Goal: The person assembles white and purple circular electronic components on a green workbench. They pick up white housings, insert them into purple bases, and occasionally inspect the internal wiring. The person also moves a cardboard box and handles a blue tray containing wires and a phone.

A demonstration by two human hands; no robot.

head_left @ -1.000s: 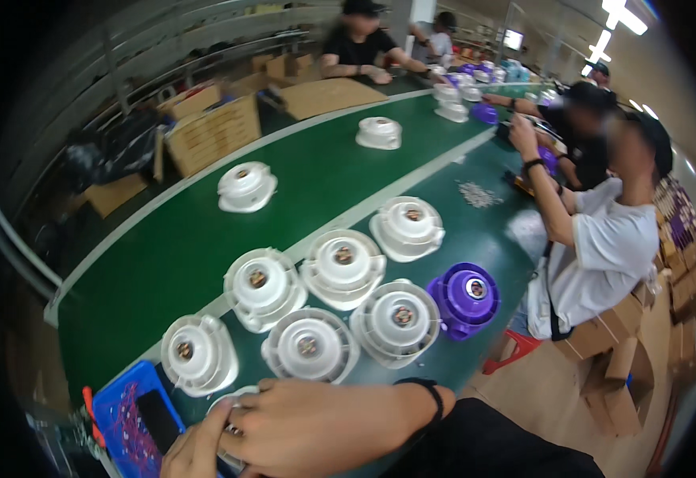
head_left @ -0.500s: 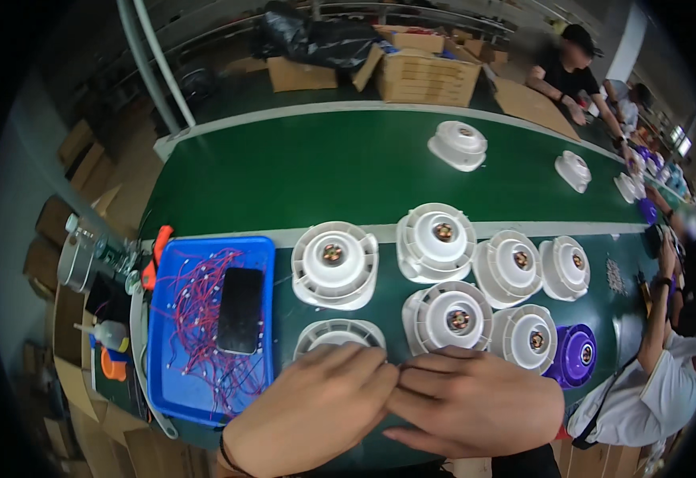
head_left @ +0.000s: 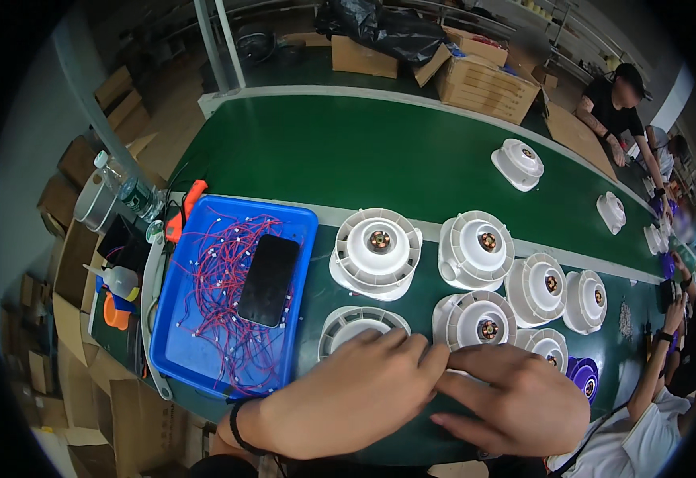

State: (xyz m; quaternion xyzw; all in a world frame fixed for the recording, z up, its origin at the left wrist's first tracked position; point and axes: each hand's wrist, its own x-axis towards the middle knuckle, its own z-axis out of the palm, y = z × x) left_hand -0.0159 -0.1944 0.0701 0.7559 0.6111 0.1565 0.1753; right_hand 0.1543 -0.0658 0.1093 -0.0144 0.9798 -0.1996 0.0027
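My left hand and my right hand meet over the near side of the workbench, fingertips touching or nearly so. Both have their fingers bent inward, and what they pinch is hidden behind the knuckles. Just beyond the left hand, partly covered by it, lies a round white plastic fan housing. Another white housing with a copper-wound motor core in its centre sits right beyond the fingers of the right hand. A dark band circles my left wrist.
Left of the hands stands a blue tray of red wires with a black phone on it. More white housings and a purple one stand around. A green conveyor belt runs behind; co-workers sit at right.
The view has swung, so the tray and housings appear shifted and tilted. My hands stay together, fingers still bent, with only a slight shift in their pose.
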